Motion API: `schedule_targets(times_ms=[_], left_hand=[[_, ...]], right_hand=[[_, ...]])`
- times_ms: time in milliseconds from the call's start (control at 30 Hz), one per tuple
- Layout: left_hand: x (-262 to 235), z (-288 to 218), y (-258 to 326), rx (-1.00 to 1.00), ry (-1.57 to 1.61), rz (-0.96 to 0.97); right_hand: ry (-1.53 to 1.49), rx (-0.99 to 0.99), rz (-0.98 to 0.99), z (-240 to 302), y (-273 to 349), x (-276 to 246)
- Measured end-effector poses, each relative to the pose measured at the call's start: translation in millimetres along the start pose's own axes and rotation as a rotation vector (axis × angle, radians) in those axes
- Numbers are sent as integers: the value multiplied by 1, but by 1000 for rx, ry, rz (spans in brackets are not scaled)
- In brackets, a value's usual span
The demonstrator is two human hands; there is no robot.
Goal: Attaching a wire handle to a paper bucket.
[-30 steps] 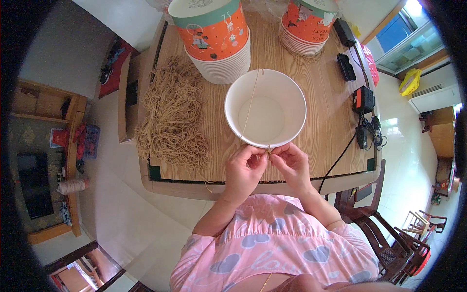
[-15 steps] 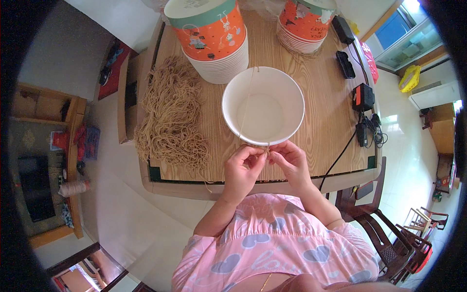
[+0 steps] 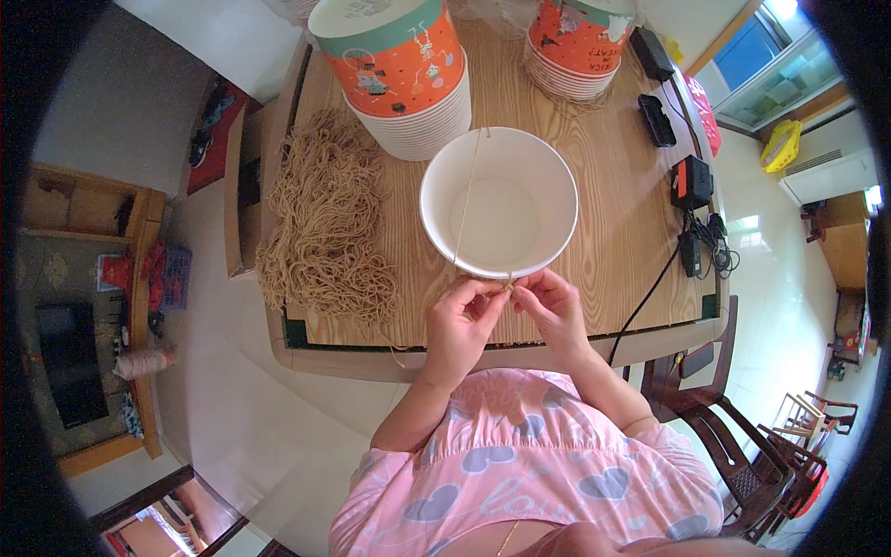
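Observation:
A white paper bucket stands mouth up near the table's front edge. Tan cord runs from its far rim across the mouth to the near rim. My left hand pinches the cord at the near rim, thumb and fingers closed. Beside it, almost touching, my right hand pinches the same cord close to the rim. The exact form of the cord between the fingertips is too small to make out. To the left lies a loose heap of tan cord lengths.
Behind the bucket rises a tall stack of orange and green patterned buckets; a shorter stack stands at the back right. Along the right edge are a black tray, an orange-black charger and tangled cables. Wooden chairs stand at right.
The bucket appears very slightly further left in view, along with both hands. Both hands keep their pinch on the cord at the near rim.

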State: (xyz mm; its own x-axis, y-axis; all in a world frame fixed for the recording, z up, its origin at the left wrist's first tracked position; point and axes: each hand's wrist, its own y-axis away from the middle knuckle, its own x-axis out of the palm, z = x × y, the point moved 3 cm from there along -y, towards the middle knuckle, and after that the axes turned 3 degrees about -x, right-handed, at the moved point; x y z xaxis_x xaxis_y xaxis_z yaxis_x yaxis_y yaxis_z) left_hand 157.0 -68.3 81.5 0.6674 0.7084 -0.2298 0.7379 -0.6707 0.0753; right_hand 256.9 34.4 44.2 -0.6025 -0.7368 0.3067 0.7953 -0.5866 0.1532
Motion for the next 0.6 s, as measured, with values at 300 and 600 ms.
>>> schedule_targets(times_ms=[300, 600], left_hand=[[-1, 0, 0, -5, -34, 3], [0, 2, -1, 23, 24, -24]], right_hand=[[66, -37, 17, 3, 0, 1], [99, -89, 40, -4, 1, -2]])
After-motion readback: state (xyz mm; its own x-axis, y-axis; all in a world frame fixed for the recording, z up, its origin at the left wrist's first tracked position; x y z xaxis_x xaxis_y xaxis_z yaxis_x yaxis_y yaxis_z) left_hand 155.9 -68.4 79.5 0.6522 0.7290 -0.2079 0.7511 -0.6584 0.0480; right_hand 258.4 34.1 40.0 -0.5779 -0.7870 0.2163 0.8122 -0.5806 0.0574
